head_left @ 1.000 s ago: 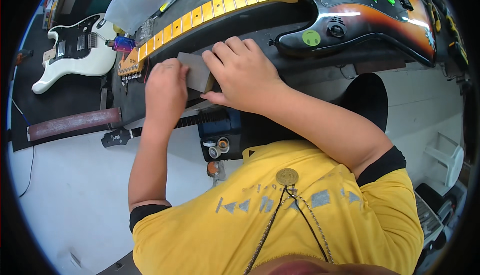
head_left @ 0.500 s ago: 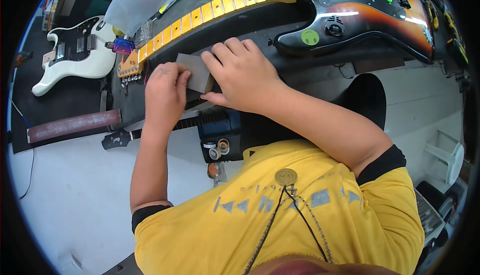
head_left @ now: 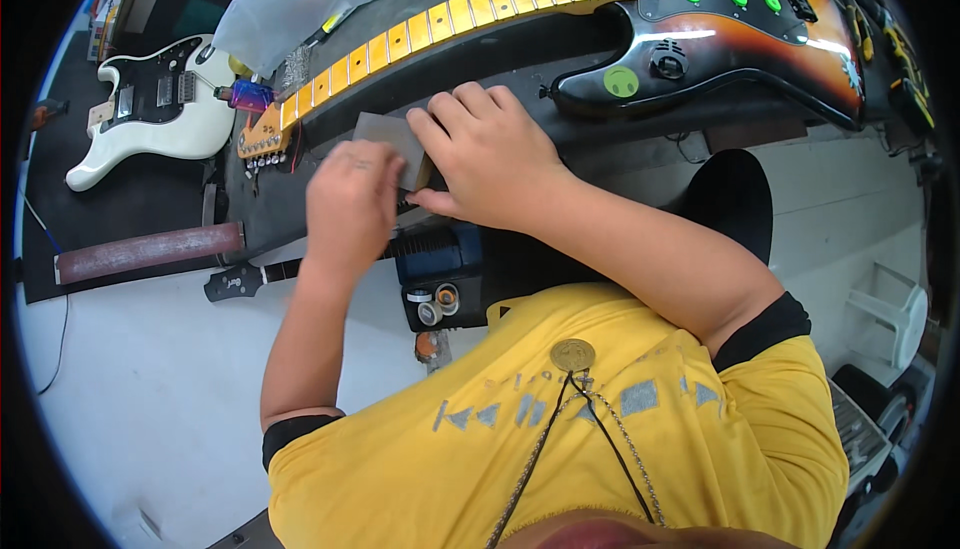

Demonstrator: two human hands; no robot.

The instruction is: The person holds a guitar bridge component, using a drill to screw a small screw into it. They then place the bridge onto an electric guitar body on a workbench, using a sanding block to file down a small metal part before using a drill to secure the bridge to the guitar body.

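A flat grey block (head_left: 392,135) with a tan edge lies at the near side of the workbench. My right hand (head_left: 492,154) grips its right side, fingers over the top and thumb at the lower corner. Curled and slightly blurred, my left hand (head_left: 350,199) is over the block's left part; whatever its fingertips pinch is hidden. Just beyond both hands stretches the yellow fretted neck (head_left: 440,21) of a sunburst electric guitar (head_left: 700,44) with green pickup covers. Its headstock is to the left of the block.
At the left lies a white guitar body (head_left: 150,114); nearer is a long reddish-brown curved strip (head_left: 150,252). A translucent plastic bag (head_left: 295,9) sits behind the neck. Below the bench edge are a dark guitar neck (head_left: 285,270) and small round tins (head_left: 430,312). A white stool (head_left: 895,314) stands right.
My left hand has slid to the right and slightly nearer me across the block, its fingers more curled. My right hand and the block have hardly moved.
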